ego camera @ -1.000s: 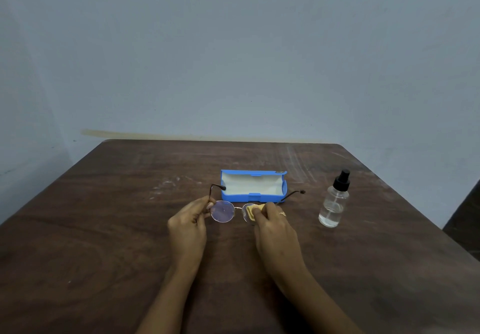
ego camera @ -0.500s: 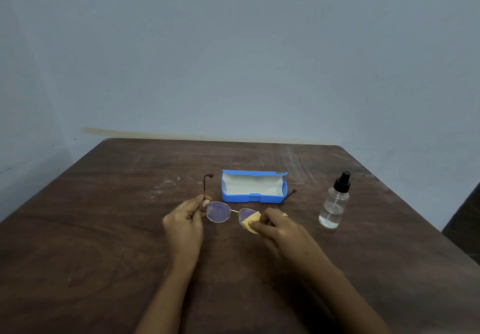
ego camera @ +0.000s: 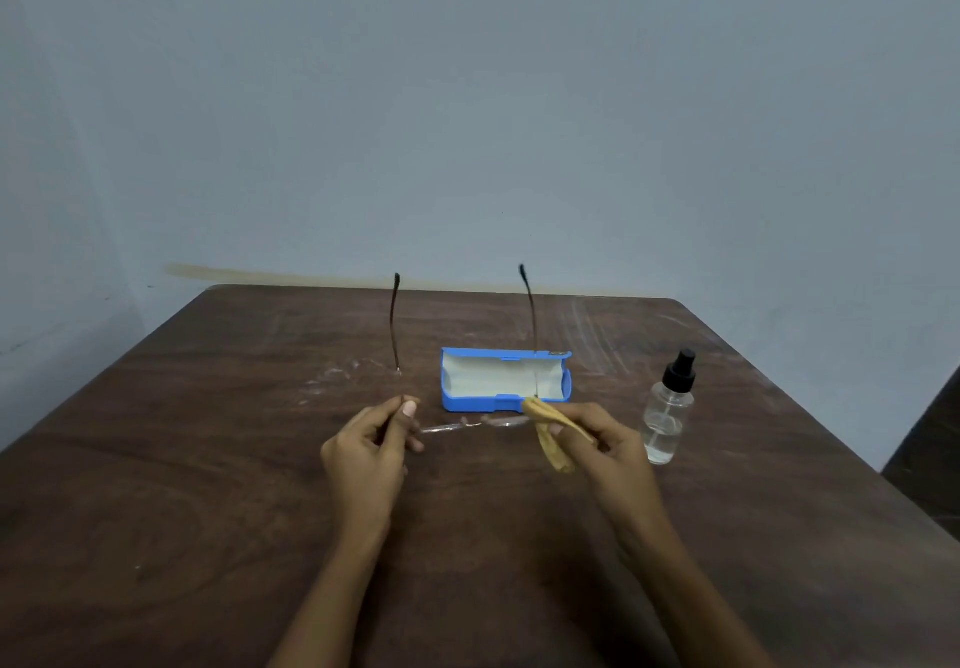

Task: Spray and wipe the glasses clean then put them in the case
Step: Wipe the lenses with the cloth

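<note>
your left hand (ego camera: 370, 453) pinches one end of the glasses (ego camera: 453, 426), your right hand (ego camera: 613, 444) the other through the yellow cloth (ego camera: 548, 446). they lie crosswise between your hands, temples raised, parallel to the open case (ego camera: 478, 402) just beyond, nearer your right.

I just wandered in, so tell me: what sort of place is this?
Likely a plain indoor room: a bare pale wall, a worn dark wooden table, and a blue glasses case and spray bottle on it.
</note>
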Tool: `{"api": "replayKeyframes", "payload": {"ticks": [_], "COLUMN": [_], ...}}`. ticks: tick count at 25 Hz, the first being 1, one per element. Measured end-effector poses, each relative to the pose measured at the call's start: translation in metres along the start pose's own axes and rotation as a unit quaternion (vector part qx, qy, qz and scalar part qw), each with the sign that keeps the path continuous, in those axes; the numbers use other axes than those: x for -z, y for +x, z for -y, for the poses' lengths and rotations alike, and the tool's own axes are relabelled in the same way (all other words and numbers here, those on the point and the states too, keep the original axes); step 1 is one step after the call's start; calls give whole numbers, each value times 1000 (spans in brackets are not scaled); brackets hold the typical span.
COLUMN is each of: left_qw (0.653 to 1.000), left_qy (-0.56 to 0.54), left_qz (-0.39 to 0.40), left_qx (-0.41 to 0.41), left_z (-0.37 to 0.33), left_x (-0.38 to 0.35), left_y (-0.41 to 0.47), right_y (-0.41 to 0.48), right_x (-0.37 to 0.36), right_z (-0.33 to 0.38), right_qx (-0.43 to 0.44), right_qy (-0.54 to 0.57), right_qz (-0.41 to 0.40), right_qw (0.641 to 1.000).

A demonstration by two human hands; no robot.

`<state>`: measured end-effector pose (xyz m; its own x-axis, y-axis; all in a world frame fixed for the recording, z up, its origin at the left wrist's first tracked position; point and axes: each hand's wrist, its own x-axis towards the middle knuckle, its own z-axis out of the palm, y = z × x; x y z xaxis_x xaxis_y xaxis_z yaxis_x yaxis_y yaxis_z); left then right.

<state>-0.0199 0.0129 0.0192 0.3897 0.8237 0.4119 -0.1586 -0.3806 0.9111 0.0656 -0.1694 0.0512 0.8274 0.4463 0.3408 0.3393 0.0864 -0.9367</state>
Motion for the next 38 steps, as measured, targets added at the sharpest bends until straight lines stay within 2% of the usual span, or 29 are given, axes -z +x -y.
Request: {"api": "replayKeyframes", "payload": {"ticks": [2, 5, 12, 14, 16, 17, 19, 22, 25, 33, 38], "left_qw": [996, 974, 889, 869, 855, 848, 832, 821, 816, 808, 820], "left_qy": [-60, -171, -353, -383, -405, -414, -434, -446, -447, -434, -411], "left_qz": [22, 45, 42, 35, 28, 27, 29, 41, 61, 64, 64], "left_qx": [60, 139, 290, 310, 324, 330, 344, 354, 362, 394, 393], "left_z": [-1, -3, -7, -9, -10, -9, -9, -10, -12, -13, -15], "left_x": [0, 0, 9, 11, 13, 13, 14, 13, 13, 13, 13], "left_y": [1, 2, 10, 11, 13, 14, 14, 13, 12, 11, 11], "right_y": [2, 2, 5, 8, 11, 12, 14, 18, 21, 18, 27], "right_x": [0, -5, -39, -52, -64, -70, -82, -93, -97, -84, -86], "right_z": [1, 5, 12, 16, 14, 13, 5, -3, -4, -8, -3], "right_qx": [-60, -88, -97, -69, 36, 126, 291, 399, 424, 462, 433], "right_qy": [137, 279, 380, 329, 126, -4, -181, -306, -358, -379, -361], "right_qz": [-32, -50, 3, 9, -16, -37, -58, -39, -38, 31, -3], "right_qw": [988, 955, 920, 942, 991, 991, 938, 864, 831, 801, 826]}}
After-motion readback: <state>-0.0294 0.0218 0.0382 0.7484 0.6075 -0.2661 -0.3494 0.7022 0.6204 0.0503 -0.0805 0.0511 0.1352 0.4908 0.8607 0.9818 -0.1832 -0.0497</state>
